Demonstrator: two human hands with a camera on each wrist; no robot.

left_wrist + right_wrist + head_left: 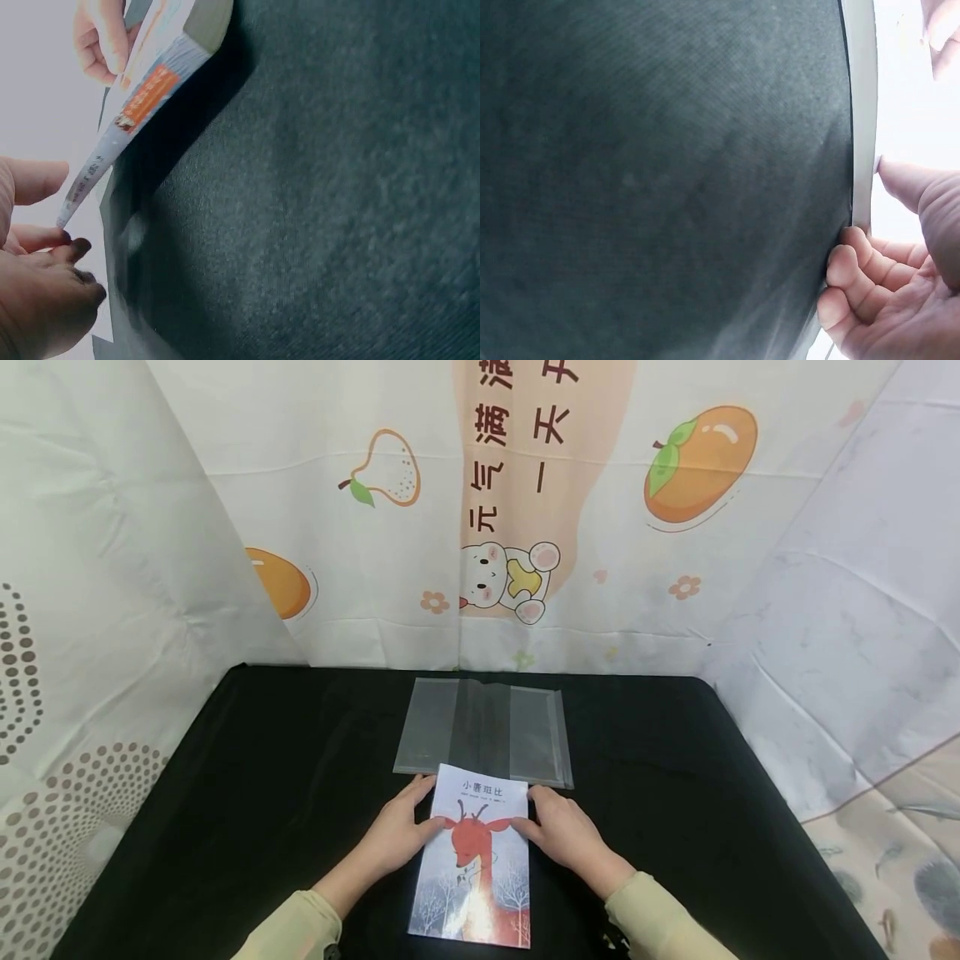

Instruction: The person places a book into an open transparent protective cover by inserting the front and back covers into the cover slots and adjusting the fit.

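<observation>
A paperback book (480,860) with a red deer on its pale blue cover lies face up between both hands in the head view. My left hand (401,822) holds its left side, thumb on the cover. The left wrist view shows the spine (146,97) with an orange label, and the left fingers (45,238) at its far end. My right hand (566,827) grips the opposite side. In the right wrist view its thumb lies over the cover, and its curled fingertips (844,262) meet the page edge (863,112). Whether the book is slightly raised, I cannot tell.
Just beyond the book, a clear plastic book cover (427,727) lies spread on the black tablecloth (315,743); its near edge meets the book's top in the head view. White printed curtains (360,560) hang behind the table and on both sides.
</observation>
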